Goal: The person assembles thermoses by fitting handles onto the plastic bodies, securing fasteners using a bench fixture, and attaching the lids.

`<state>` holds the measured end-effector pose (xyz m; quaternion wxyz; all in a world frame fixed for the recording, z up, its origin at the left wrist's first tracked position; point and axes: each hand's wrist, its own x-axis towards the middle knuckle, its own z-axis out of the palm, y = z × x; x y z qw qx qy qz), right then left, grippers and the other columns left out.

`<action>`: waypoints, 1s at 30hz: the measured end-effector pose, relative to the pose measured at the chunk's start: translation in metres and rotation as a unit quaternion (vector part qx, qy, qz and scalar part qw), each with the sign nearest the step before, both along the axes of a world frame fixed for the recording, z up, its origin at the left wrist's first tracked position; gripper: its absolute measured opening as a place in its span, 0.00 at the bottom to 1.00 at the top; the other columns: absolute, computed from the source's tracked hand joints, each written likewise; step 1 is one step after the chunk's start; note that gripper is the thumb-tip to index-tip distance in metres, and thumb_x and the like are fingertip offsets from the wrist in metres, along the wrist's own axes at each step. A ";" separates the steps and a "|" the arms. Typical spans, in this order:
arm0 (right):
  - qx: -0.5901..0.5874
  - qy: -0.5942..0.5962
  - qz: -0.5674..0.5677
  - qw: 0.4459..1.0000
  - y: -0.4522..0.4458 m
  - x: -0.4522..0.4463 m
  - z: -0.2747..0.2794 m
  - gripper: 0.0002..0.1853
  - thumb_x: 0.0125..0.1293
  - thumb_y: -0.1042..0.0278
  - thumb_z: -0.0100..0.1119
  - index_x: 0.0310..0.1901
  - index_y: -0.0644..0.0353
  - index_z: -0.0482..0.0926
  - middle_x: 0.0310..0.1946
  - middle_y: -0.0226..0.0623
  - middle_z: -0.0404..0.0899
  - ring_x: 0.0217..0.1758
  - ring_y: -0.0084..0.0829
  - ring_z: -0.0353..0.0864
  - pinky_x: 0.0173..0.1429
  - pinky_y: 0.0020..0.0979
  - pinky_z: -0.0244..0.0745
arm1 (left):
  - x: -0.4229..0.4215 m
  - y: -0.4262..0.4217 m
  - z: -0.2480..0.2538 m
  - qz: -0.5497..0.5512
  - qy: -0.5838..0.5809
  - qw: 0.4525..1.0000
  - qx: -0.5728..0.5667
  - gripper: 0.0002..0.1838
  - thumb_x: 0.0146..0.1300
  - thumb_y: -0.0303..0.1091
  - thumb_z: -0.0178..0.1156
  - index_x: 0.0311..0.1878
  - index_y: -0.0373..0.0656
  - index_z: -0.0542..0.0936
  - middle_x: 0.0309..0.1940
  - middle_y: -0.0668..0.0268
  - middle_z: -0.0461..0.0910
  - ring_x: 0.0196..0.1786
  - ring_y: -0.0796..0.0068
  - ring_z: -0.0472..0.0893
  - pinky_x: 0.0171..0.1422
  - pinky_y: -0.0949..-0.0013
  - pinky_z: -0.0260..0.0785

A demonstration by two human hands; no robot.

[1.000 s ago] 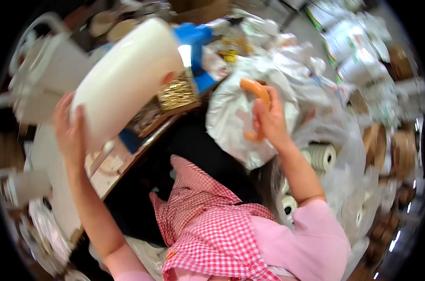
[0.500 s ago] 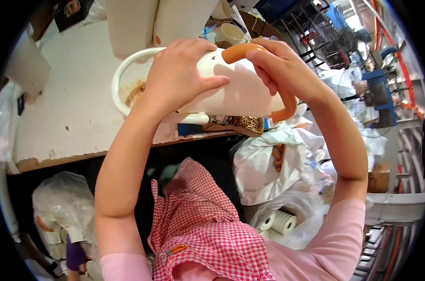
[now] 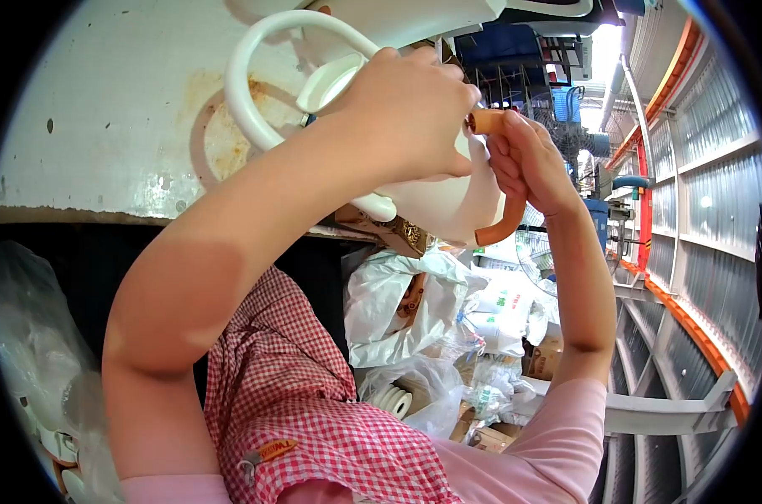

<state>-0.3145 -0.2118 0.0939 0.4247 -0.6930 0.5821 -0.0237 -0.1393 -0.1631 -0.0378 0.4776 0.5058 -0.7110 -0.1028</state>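
Observation:
A white plastic vessel (image 3: 440,206) with a smooth rounded body is tipped on its side over the edge of the worktable. From its left side sticks out a thick white hoop (image 3: 240,88). My left hand (image 3: 410,118) lies over the vessel, fingers curled around its far side and thumb against the near side. With my right hand (image 3: 528,160) I grip a curved orange-brown handle (image 3: 503,227) by its middle and upper part. The handle's hollow upper end is close to my left fingertips; its lower end is beside the vessel wall. Whether either end touches is unclear.
Under the vessel, a small cardboard box (image 3: 410,238) of brass-coloured pieces sits at the edge of the stained white worktable (image 3: 129,109). Below are an open white bag (image 3: 373,294) with orange-brown parts and a clear bag (image 3: 436,382) with white parts. Another white vessel (image 3: 406,18) lies behind.
My view has swung right. My left hand has turned and curled further over the vessel. The handle's upper end, earlier against the vessel, now shows its hollow opening near my left fingers.

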 end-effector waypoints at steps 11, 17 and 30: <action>-0.137 0.156 0.074 0.975 0.011 0.018 0.014 0.19 0.76 0.54 0.58 0.48 0.66 0.81 0.18 0.26 0.72 0.18 0.14 0.67 0.23 0.21 0.63 | 0.002 -0.005 -0.004 -0.019 -0.011 1.000 -0.004 0.29 0.49 0.51 0.73 0.52 0.46 0.85 0.50 0.65 0.83 0.59 0.67 0.78 0.62 0.59 0.70; -0.256 0.222 0.176 0.924 0.013 0.018 0.014 0.19 0.70 0.54 0.66 0.44 0.66 0.80 0.25 0.30 0.75 0.29 0.19 0.68 0.34 0.27 0.69 | 0.004 -0.008 -0.010 -0.049 0.037 0.998 -0.022 0.29 0.47 0.50 0.75 0.52 0.45 0.84 0.50 0.64 0.83 0.60 0.65 0.78 0.64 0.59 0.69; -0.170 0.233 0.164 0.943 0.012 0.023 0.019 0.21 0.70 0.48 0.64 0.45 0.62 0.81 0.26 0.35 0.79 0.27 0.24 0.74 0.35 0.29 0.73 | 0.012 -0.014 -0.003 -0.096 0.042 0.994 -0.013 0.30 0.45 0.43 0.76 0.52 0.43 0.81 0.54 0.65 0.81 0.63 0.65 0.76 0.67 0.58 0.66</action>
